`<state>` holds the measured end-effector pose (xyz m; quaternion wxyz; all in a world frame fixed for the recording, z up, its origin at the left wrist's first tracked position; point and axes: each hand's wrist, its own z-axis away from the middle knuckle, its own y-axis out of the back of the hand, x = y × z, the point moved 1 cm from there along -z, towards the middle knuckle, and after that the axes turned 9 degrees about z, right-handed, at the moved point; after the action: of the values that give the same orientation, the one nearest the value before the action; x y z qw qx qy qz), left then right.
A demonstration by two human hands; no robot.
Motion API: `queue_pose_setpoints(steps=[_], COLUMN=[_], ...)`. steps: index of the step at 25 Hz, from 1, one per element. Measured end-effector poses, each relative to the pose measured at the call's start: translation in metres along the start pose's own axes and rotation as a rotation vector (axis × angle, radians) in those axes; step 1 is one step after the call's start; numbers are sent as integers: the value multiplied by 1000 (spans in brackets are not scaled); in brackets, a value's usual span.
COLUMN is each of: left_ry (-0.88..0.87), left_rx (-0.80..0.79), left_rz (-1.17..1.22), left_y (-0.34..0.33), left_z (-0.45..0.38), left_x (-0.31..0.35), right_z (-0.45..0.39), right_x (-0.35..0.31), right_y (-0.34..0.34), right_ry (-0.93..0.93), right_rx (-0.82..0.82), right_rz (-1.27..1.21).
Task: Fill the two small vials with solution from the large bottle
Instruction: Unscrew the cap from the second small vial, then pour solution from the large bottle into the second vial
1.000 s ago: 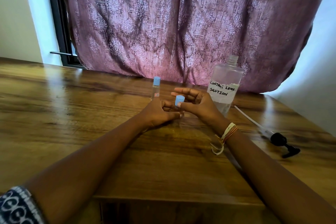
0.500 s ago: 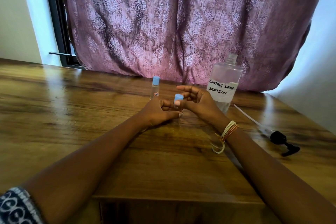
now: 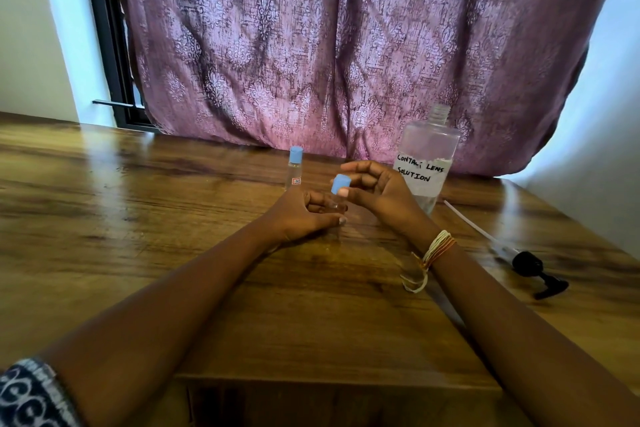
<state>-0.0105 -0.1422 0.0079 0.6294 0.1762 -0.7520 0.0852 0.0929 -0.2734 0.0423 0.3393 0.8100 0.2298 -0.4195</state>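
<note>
The wooden table (image 3: 138, 218) has wide bare room on its left half and in front of the arms, up to its near edge; its far edge meets a hanging purple curtain (image 3: 329, 45), and a pale wall closes in on the right. The left hand (image 3: 304, 215) rests on the table, curled around a small vial (image 3: 335, 215) that is mostly hidden by the fingers. The right hand (image 3: 377, 187) pinches a blue cap (image 3: 339, 184) between thumb and forefinger, just above that vial and tilted. A second vial (image 3: 295, 168) stands upright, capped, just behind the left hand. The large bottle (image 3: 427, 163) stands upright with its neck open, behind the right hand. A black pump (image 3: 519, 258) lies flat to the right, its tube pointing towards the bottle.
</note>
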Motion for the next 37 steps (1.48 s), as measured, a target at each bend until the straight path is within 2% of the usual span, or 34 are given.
queue_pose_setpoints(steps=[3,4,7,10,13,16,23,25,27,30,33,35,37], left_ry=[28,33,63,58,38,30,23,28,41,21,-25,-35,-30], left_rx=[2,4,20,47,55,47,54,59,57,40,31,26,12], left_rz=[20,26,66,88,89,94,91,101,108,65,16,-7,-25], left_y=[-1,-1,-1,1,4,4,3,2,1,1,2,3,4], left_z=[1,1,2,3,2,3,2,3,4,4,5,7,7], left_x=[1,0,2,1,0,1,2,2,3,4,5,5,6], right_z=[-3,-5,-6,-4,1,1,2,8,12,19,19,11,1], right_x=[6,9,18,25,26,28,29,18,5,-13,-10,3,12], right_y=[4,4,7,10,4,-6,-13,-7,5,35,64,81,91], right_ry=[-76,-103,-160,-107,-61,-87,-164,-185,-97,108,174,81,-51], right_rx=[80,116,164,77,56,78,91,165,283,618,940,972,812], right_rz=[-248,-257,-13,387,633,716,672,656,687,648,548,499,354])
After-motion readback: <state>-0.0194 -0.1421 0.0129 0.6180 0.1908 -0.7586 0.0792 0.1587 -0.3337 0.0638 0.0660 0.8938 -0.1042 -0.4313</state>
